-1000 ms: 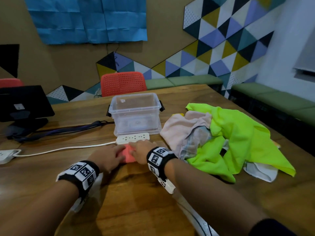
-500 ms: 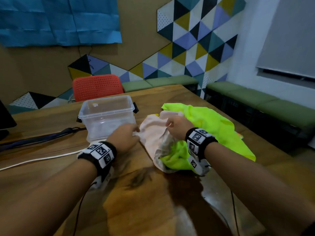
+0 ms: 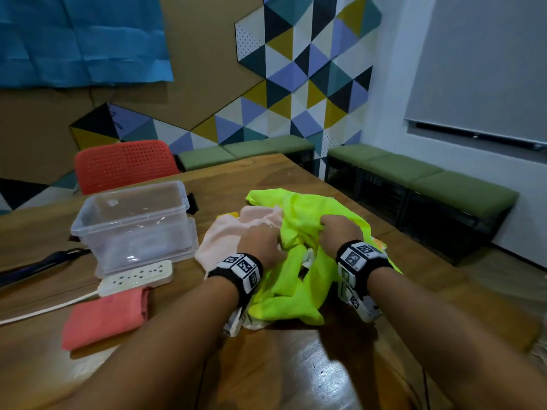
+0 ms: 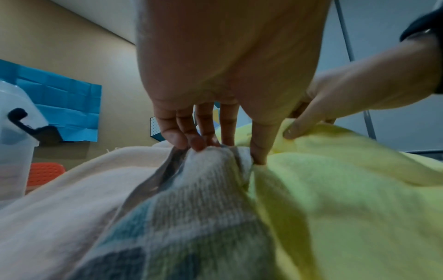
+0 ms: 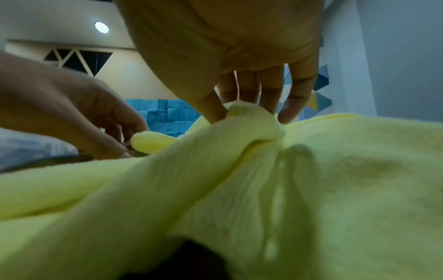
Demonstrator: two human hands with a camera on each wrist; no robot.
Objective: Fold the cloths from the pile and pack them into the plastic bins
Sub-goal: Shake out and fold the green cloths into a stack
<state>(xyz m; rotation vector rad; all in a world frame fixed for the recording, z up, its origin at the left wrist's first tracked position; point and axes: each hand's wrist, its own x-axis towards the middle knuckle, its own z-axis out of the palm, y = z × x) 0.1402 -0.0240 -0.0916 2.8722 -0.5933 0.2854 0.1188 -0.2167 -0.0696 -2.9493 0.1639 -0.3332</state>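
A pile of cloths lies mid-table: a neon yellow-green cloth (image 3: 299,279) on top, a pale pink cloth (image 3: 225,238) at its left, and a grey-and-white checked cloth (image 4: 196,208) between them. My left hand (image 3: 260,241) pinches a bunch of the checked cloth, seen in the left wrist view. My right hand (image 3: 337,232) grips a fold of the yellow-green cloth (image 5: 251,121). A folded coral cloth (image 3: 106,316) lies flat at the near left. A clear plastic bin (image 3: 133,223) stands behind it with no cloth inside.
A white power strip (image 3: 136,276) with its cord lies in front of the bin. A dark strap (image 3: 38,264) lies at far left. A red chair (image 3: 124,164) stands behind the wooden table (image 3: 296,365). Green benches (image 3: 429,184) line the wall at right.
Both hands left the folded coral cloth and went right to the pile. They now take hold of cloths there, the right hand further right on the yellow-green one.
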